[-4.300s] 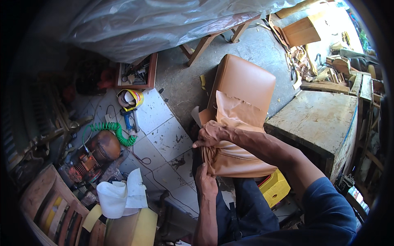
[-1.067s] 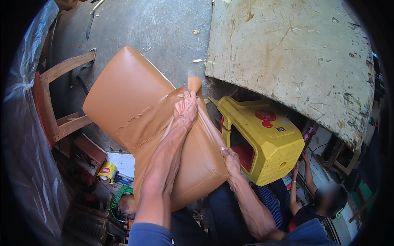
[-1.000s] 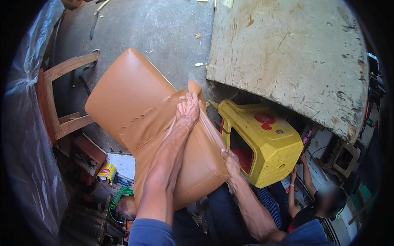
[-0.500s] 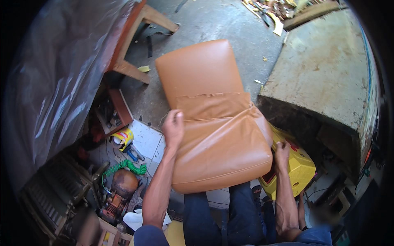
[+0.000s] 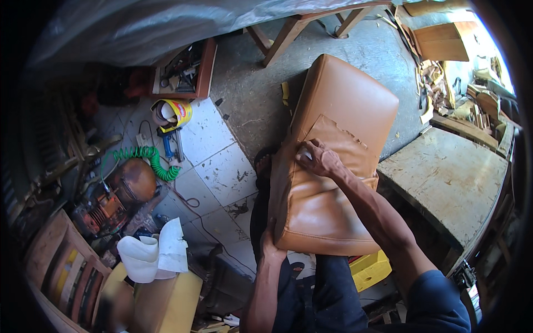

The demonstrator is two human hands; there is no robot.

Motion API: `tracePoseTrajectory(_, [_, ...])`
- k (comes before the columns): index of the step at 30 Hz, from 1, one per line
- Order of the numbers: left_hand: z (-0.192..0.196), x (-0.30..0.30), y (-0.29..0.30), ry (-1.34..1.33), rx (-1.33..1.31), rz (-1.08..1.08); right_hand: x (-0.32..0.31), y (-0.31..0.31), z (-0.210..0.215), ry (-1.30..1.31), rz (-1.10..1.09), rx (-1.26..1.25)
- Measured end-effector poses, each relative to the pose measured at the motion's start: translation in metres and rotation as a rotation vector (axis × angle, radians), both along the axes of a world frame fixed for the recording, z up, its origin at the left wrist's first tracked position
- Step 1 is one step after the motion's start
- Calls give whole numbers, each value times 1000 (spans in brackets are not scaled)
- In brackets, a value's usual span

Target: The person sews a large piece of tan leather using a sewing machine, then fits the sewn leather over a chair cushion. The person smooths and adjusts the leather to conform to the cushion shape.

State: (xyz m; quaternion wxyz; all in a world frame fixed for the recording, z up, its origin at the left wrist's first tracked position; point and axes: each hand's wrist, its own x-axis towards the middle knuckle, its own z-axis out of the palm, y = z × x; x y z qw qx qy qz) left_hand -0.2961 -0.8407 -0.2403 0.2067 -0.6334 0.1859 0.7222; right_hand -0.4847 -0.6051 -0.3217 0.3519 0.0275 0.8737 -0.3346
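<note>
A brown leather-like seat cushion (image 5: 355, 111) stands tilted in front of my legs. A loose flap (image 5: 333, 133) of the same covering, with a ragged edge, lies across its middle, and the near part is wrinkled. My left hand (image 5: 271, 244) grips the cushion's near left side, its fingers partly hidden. Over the left edge of the flap, my right hand (image 5: 320, 159) is closed, pressed to the covering. Something small and whitish shows at its fingertips, too little to name.
At left are a drawer of tools (image 5: 191, 72), a yellow can (image 5: 179, 112), a green coiled hose (image 5: 147, 156) and a compressor (image 5: 133, 180). A white roll (image 5: 139, 258) sits near a wooden chair (image 5: 72, 261). A worn cabinet (image 5: 444, 177) and a yellow crate (image 5: 371, 272) stand right.
The cushion has turned and tipped, showing its left side. My left hand has moved down to its near left corner; my right hand has come from the crate side up onto the flap.
</note>
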Motion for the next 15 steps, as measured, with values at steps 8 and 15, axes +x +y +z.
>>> tracePoseTrajectory(8, [-33, 6, -13, 5, -8, -138, 0, 0, -25, 37, -98, -69])
tracePoseTrajectory(15, [-82, -129, -18, 197, -699, -1363, 102, 140, -4, 39, -602, 384])
